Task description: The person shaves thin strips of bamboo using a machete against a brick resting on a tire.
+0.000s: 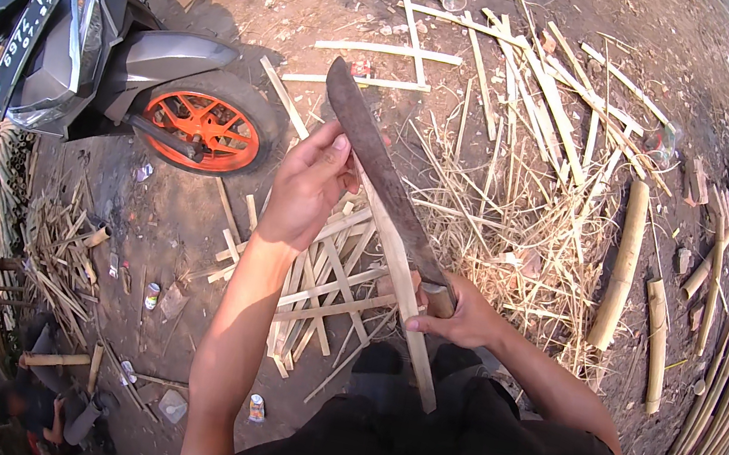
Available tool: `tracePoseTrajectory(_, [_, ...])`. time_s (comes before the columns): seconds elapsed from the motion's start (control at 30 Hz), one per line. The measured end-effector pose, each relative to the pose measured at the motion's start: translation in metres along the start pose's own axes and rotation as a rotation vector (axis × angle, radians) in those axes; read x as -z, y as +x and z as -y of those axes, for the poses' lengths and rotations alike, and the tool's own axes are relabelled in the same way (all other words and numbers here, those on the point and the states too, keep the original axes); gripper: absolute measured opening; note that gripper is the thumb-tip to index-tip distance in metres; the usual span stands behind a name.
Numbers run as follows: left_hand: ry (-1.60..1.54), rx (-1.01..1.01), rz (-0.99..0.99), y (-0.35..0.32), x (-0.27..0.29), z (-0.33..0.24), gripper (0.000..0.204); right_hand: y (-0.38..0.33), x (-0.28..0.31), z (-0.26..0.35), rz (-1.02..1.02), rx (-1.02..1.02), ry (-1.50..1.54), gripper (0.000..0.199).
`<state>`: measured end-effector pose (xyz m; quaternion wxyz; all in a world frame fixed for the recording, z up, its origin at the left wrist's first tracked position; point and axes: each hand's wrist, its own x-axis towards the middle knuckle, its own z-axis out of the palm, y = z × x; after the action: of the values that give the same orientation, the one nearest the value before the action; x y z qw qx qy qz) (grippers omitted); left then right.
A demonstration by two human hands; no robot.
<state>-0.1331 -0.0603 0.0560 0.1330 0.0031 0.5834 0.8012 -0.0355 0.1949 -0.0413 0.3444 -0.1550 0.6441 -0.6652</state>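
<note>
My right hand [466,314] is closed round the handle of a machete [380,165], whose long dark blade slants up and to the left. A pale split bamboo strip [396,257] lies along the near side of the blade, running down to my lap. My left hand [312,182] pinches the strip's upper end, thumb close against the blade. The thumb of my right hand rests by the strip's lower part. Beneath the strip, a loose pile of cut bamboo slats [340,272] lies crisscross on the dirt.
Ahead are a heap of shavings [525,245] and scattered slats [549,104]. Bamboo pieces [620,270] lie at the right, beside long poles [719,412]. A motorcycle with an orange wheel [202,131] stands at the left. Another person [58,417] is at the lower left.
</note>
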Motion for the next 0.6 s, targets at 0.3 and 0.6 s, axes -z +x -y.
tracePoseTrajectory(0.3, [0.249,-0.287,-0.393,-0.028,-0.015,-0.002,0.033,-0.006,0.013,0.022,-0.132,0.022,-0.045,0.038])
tracePoseTrajectory(0.6, [0.586,-0.404,-0.342,-0.076,-0.043,-0.016,0.032,-0.024,0.008,0.033,-0.333,-0.081,-0.075,0.032])
